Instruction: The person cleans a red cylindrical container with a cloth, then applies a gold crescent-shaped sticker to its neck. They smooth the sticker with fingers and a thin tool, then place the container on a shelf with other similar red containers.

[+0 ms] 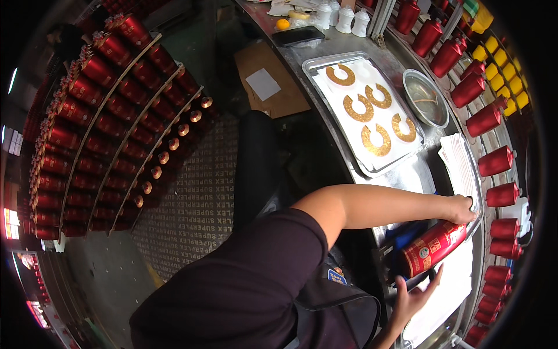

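Observation:
My left hand (461, 209) reaches across the bench, its fingers closed around the upper end of a glossy red bottle (433, 249) with gold print. The bottle lies tilted, its base toward me, above a dark and blue thing (401, 238) that is mostly covered. Just below the base is my right hand (414, 298), palm up, with thumb and fingers spread and nothing in them. Beyond my left forearm, a metal tray (378, 173) lined with white sheets carries several gold C-shaped pieces (376, 140). A stack of white paper strips (455, 156) lies past the tray.
A metal bowl (409, 93) stands beside the tray. Red bottles (487, 119) line the bench's right side. At the far end are white bottles (344, 20), a black flat tray-like thing (298, 36) and an orange (283, 24). A rack of red bottles (119, 107) stands left.

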Motion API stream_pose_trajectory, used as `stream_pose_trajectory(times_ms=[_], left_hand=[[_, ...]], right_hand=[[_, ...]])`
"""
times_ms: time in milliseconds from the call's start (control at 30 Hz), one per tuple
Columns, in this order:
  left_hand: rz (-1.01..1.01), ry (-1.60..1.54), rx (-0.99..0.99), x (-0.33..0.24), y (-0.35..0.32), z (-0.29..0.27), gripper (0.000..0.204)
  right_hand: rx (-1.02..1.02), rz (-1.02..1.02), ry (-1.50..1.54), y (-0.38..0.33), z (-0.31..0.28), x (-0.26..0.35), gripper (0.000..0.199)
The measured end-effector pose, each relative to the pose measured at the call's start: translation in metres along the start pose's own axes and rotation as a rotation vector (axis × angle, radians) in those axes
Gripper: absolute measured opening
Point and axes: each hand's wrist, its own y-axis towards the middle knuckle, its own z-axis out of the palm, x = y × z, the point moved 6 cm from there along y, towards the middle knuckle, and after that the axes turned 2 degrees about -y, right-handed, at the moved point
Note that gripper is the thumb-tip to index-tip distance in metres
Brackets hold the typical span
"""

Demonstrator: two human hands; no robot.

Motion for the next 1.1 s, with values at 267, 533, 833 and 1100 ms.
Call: stream_pose_trajectory(times_ms=[267, 533, 833, 1100], left_hand=[[0.101, -0.009, -0.124, 0.004, -0.032, -0.047, 0.053], [0.349, 0.097, -0.709, 0.0, -0.355, -0.218, 0.03], [-0.511, 1.003, -1.859, 0.064, -0.736, -0.149, 0.021], [-1.289, 0.962, -2.196, 0.345, -0.997, -0.138, 0.013]], right_hand=[[0.21, -0.15, 0.304, -0.006, 0.024, 0.068, 0.11], [0.701, -1.089, -0.055, 0.035, 0.094, 0.165, 0.093], [1.061, -1.233, -1.215, 0.028, 0.259, 0.129, 0.03], [1.338, -1.007, -1.409, -0.015, 0.337, 0.072, 0.028]])
